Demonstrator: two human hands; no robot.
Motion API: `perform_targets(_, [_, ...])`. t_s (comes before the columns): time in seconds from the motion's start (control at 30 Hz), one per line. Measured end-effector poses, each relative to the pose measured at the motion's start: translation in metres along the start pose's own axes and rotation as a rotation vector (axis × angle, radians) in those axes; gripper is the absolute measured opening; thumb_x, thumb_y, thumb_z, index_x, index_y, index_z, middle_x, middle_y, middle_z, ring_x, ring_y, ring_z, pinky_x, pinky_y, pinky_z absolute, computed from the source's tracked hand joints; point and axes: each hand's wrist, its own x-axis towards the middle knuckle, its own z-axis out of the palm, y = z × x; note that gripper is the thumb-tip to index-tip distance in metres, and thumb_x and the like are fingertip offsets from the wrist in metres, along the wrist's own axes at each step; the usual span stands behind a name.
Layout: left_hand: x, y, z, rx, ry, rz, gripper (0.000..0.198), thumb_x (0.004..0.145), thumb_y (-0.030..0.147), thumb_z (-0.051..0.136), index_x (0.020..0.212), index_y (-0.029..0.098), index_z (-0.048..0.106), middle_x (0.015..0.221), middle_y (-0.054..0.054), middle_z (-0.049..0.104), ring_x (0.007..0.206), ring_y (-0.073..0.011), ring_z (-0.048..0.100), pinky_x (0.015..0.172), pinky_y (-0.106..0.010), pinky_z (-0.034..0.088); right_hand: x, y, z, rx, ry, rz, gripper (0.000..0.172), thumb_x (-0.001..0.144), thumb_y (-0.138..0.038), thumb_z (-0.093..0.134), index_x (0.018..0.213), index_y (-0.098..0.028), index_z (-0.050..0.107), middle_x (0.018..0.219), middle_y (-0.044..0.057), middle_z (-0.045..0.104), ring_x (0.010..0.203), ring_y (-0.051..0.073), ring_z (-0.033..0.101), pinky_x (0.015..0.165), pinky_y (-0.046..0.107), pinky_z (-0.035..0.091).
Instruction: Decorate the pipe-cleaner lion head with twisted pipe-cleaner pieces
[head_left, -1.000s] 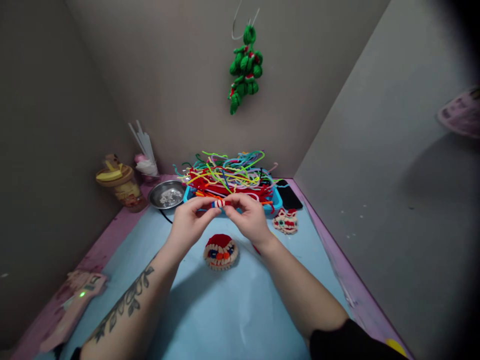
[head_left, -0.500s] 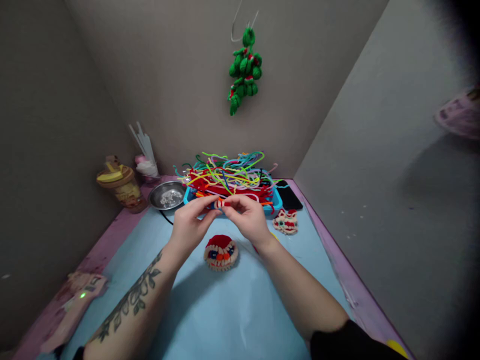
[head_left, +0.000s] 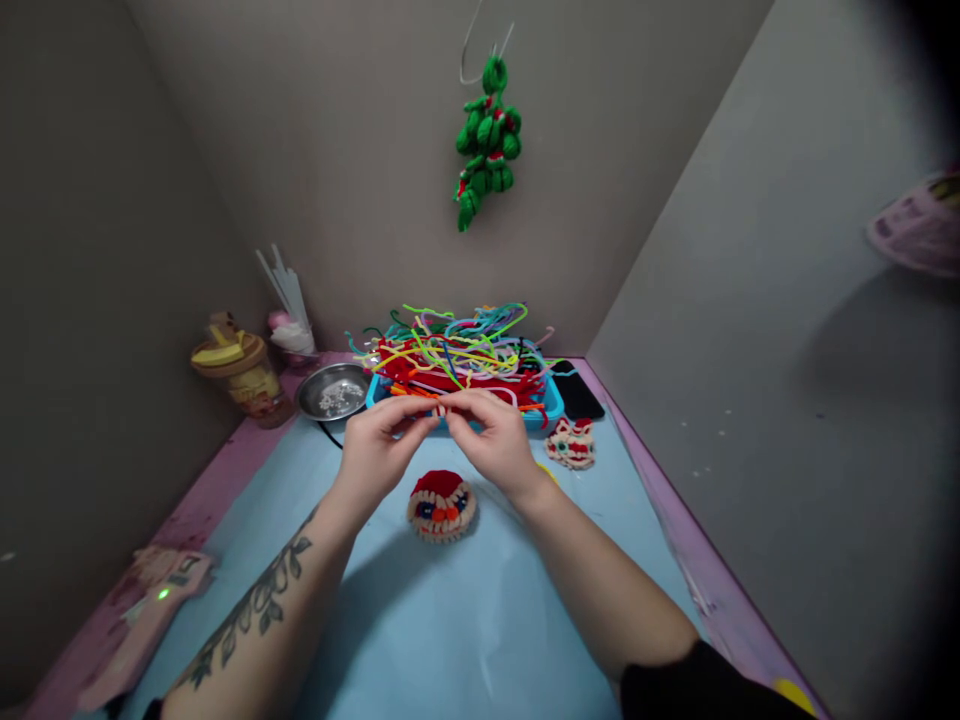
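Note:
My left hand (head_left: pixel 379 447) and my right hand (head_left: pixel 491 437) meet fingertip to fingertip in front of the blue tray. Between them they pinch a small striped piece (head_left: pixel 439 411), pale and red, mostly covered by the fingers. Below the hands, on the light blue mat, lies a round piece (head_left: pixel 441 508) with a red top, a cream fringe, and dark blue and orange parts. To the right of my right hand rests a cream and red piece (head_left: pixel 571 445) with green spots.
The blue tray (head_left: pixel 556 408) holds a heap of colourful fuzzy stems. Left of it are a metal bowl (head_left: pixel 334 392) and a brown cup (head_left: pixel 244 375). A black phone (head_left: pixel 579 392) lies right. A pink tool (head_left: pixel 150 625) sits front left. A green ornament (head_left: pixel 487 140) hangs above.
The fingertips of both hands have closed further over the small piece, so less of its blue and red shows. The hands have barely shifted otherwise.

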Motion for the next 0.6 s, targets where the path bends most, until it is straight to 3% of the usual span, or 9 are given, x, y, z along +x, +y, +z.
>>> perform_targets(0.37, [0.0004,0.0017,0.0017,-0.055,-0.008,-0.038,0.013,0.078,0.02,0.067,0.091,0.02,0.073,0.085,-0.004,0.075,0.073,-0.016,0.068,0.068,-0.027,0.055,-0.0003,0.0012,-0.0017,0.03,-0.027,0.093,0.011,0.079,-0.019,0.063,0.087,-0.02,0.071,0.081,0.003,0.07,0.072,0.014,0.064,0.067,0.027,0.053])
perform_targets(0.5, [-0.0005,0.0018,0.0021,-0.086,0.034,-0.082,0.015,0.078,0.02,0.067,0.093,0.02,0.07,0.088,-0.003,0.074,0.076,-0.0154,0.068,0.07,-0.026,0.055,0.0001,0.002,-0.0019,0.068,-0.032,0.114,0.02,0.08,-0.02,0.063,0.099,-0.022,0.067,0.093,0.004,0.069,0.081,0.015,0.065,0.072,0.028,0.054])
perform_targets(0.6, [-0.0011,0.0044,0.004,-0.132,0.092,-0.122,0.015,0.076,0.021,0.069,0.091,0.019,0.069,0.087,-0.003,0.072,0.076,-0.0149,0.068,0.071,-0.026,0.056,-0.0008,-0.0002,-0.0023,-0.002,0.036,0.025,0.02,0.082,-0.018,0.06,0.101,-0.023,0.065,0.1,0.005,0.066,0.091,0.017,0.063,0.077,0.031,0.054])
